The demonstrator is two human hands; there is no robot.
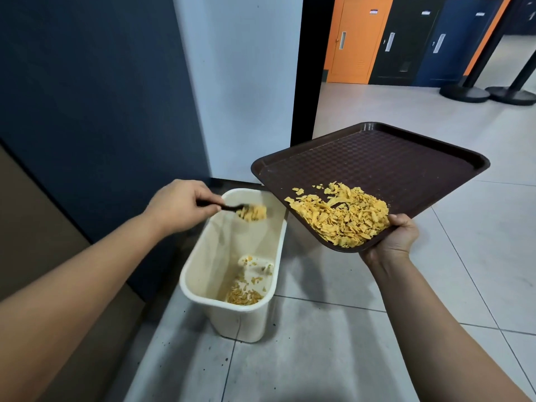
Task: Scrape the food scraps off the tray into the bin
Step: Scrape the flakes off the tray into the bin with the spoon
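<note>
While my right hand (393, 237) grips the near corner of the brown tray (377, 166) from below, thumb curled over its rim, the yellow scraps (342, 219) lie heaped on the tray just beyond that thumb. The tray is tilted, its low corner hanging over the far rim of the cream bin (232, 311) on the floor. My left hand (181, 206), arm stretched forward, has its fingers closed round the handle of a black fork (229, 207), which carries a blurred clump of scraps above the bin. More scraps lie at the bin's bottom.
</note>
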